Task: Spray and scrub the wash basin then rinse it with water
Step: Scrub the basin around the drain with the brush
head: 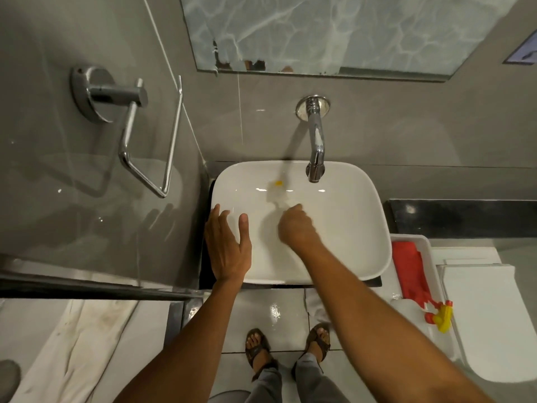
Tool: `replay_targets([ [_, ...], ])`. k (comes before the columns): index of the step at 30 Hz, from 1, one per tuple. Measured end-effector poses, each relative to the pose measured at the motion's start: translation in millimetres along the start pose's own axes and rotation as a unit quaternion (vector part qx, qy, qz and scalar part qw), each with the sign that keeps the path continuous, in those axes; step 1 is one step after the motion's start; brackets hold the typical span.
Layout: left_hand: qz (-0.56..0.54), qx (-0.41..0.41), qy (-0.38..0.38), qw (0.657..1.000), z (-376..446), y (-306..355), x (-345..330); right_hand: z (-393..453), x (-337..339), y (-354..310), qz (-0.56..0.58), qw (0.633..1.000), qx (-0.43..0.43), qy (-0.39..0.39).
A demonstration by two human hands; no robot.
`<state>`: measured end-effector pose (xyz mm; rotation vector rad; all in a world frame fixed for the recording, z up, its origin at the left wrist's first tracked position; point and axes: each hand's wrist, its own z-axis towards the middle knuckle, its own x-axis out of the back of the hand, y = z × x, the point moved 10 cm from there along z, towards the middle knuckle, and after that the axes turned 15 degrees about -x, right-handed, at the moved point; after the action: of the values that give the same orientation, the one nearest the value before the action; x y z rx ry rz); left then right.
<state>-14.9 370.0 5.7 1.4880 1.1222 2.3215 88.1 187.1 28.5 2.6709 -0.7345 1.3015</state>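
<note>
Right hand (296, 228) was inside the white wash basin (348, 228), grip curled into a fist – on what, cannot tell; a blurred pale thing with a yellow spot (277, 189) sat just beyond the knuckles. Left hand (228, 242) lay flat on the basin's left rim, grip apart, fingers spread, thumb inside the bowl. Chrome tap (315, 146) hung beyond the right grip, over the basin's far edge. Red-and-yellow spray bottle (436, 314) lay well right of the right grip – beside the basin, on a white surface.
</note>
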Motion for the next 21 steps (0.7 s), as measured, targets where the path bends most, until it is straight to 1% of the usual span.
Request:
replay_targets([
  [3,0.005,-0.004,-0.009,1.000,0.9,2.1,-1.2,36.1,44.7,48.0,-0.040,0.997,-0.046,0.044],
  [5,0.012,-0.010,-0.010,1.000,0.1,3.3,-0.3,47.0,61.2,91.6,-0.051,0.995,-0.071,0.043],
  [8,0.017,-0.021,-0.005,1.000,1.0,6.6,1.8,30.5,55.4,139.4,-0.132,0.989,-0.060,-0.010],
  [10,0.020,-0.018,-0.008,1.000,0.8,6.7,1.3,0.8,37.4,147.8,-0.187,0.980,-0.037,-0.061],
  [11,0.021,-0.016,-0.008,1.000,1.0,6.3,1.2,-16.1,24.5,145.3,-0.212,0.973,-0.017,-0.091],
  [13,0.020,-0.017,-0.008,1.000,1.4,5.7,0.6,-49.2,-0.6,133.7,-0.218,0.967,0.010,-0.135],
  [15,0.018,-0.018,-0.004,1.000,1.0,5.4,0.6,-73.2,-27.9,113.8,-0.208,0.965,0.024,-0.159],
  [17,0.017,-0.017,0.001,1.000,0.6,4.1,0.5,-94.9,-52.2,79.8,-0.191,0.964,0.059,-0.174],
  [19,0.013,-0.015,0.001,1.000,1.2,2.4,0.0,-101.9,-70.5,44.0,-0.152,0.971,0.075,-0.171],
  [21,0.006,-0.018,0.002,1.000,2.5,2.1,0.3,-89.7,-70.0,16.4,-0.102,0.985,0.058,-0.123],
])
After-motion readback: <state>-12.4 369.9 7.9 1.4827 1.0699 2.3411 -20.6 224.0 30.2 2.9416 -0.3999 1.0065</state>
